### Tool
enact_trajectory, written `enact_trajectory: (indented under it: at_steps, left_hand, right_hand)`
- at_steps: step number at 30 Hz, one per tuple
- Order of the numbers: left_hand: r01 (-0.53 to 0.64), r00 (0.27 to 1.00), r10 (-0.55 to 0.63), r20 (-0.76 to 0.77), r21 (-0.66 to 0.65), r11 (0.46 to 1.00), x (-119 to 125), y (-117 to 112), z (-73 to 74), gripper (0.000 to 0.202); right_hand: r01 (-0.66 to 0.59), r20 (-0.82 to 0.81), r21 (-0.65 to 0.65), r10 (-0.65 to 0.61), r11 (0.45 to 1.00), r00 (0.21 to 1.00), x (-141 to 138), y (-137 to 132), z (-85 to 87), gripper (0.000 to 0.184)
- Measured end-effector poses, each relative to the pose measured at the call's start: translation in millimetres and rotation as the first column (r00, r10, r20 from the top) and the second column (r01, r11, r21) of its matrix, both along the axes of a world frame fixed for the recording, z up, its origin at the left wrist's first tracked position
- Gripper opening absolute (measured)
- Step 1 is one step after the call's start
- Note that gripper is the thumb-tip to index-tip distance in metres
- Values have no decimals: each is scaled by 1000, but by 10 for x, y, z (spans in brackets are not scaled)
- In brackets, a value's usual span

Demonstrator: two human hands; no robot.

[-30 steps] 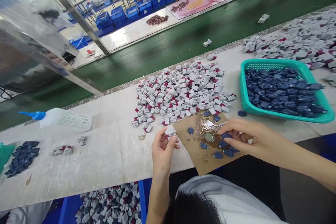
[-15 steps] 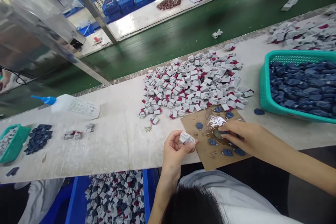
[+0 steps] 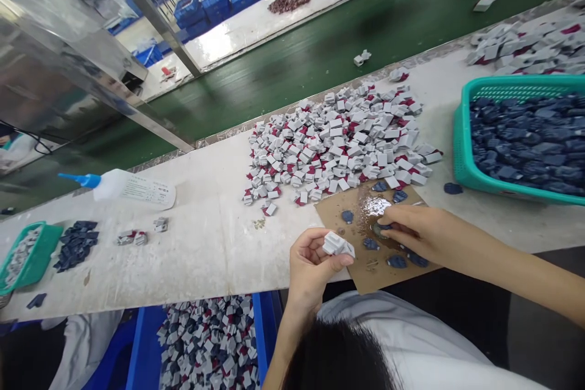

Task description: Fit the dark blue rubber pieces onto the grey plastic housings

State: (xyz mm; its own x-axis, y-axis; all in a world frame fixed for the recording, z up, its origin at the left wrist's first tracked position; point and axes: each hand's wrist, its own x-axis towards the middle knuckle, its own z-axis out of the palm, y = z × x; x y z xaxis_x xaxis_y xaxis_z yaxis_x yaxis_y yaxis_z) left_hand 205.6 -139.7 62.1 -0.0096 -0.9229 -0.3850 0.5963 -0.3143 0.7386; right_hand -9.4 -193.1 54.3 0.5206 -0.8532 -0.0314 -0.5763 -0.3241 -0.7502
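My left hand pinches a light grey plastic part between thumb and fingers, just left of a brown cardboard sheet. Over that sheet, my right hand has its fingertips closed on a small dark blue plastic piece, mostly hidden by the fingers. The piece is down at the edge of a shiny wet patch. Several other dark blue pieces lie about on the cardboard. Beyond my hands spreads a big pile of grey and dark red parts.
A green basket of dark blue pieces stands at right. Leftward lie a white bottle with a blue nozzle, a blue pile and a small green basket. A blue bin of parts sits below; a green belt runs behind.
My left hand has moved slightly right with the grey part, closer over the cardboard. My right hand stays at the wet patch with the blue piece. The view has shifted a little.
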Motion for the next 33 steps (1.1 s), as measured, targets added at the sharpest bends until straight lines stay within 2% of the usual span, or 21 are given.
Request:
enact_trajectory:
  at_steps: [6,9,13,18,22,24,26,30,31,33]
  left_hand:
    - [15,1000,-15,9,-24,1000,-59,15,50,38]
    - [24,1000,-24,12,-35,999,-88,12,85,36]
    - [37,999,-36,21,-40,999,-112,14,114,39]
    - [64,995,-63,72,-21,998,-144,29,112,42]
    - [102,977,-88,193,-67,993,-185,50,111,38]
    - [160,947,-123,295,-104,982,-201,63,94,38]
    - [232,897,-128,423,-205,951,-211,72,60,38]
    - [327,801,14,598,-458,826,-212,56,-8,30]
    - [341,786,29,618,-472,813,-206,45,-11,29]
    - [380,760,-1,650,-444,811,-193,24,6,29]
  right_hand:
    - [56,237,208,-106,977,966,129,197,418,36]
    - [61,310,279,-150,958,939,186,234,510,35]
    - [57,311,300,-154,952,938,205,233,487,32]
    - [7,295,300,-99,954,950,174,244,411,25]
    - [-27,298,331,-77,943,952,162,211,391,29]
    - [-22,316,358,-99,934,944,174,192,405,34]
    - [-30,344,403,-121,915,931,195,186,434,37]
    - [-70,347,475,-113,877,931,200,203,482,35]
    - [-96,344,450,-74,888,936,185,204,481,33]
    - [-165,327,316,56,934,943,137,194,465,27]
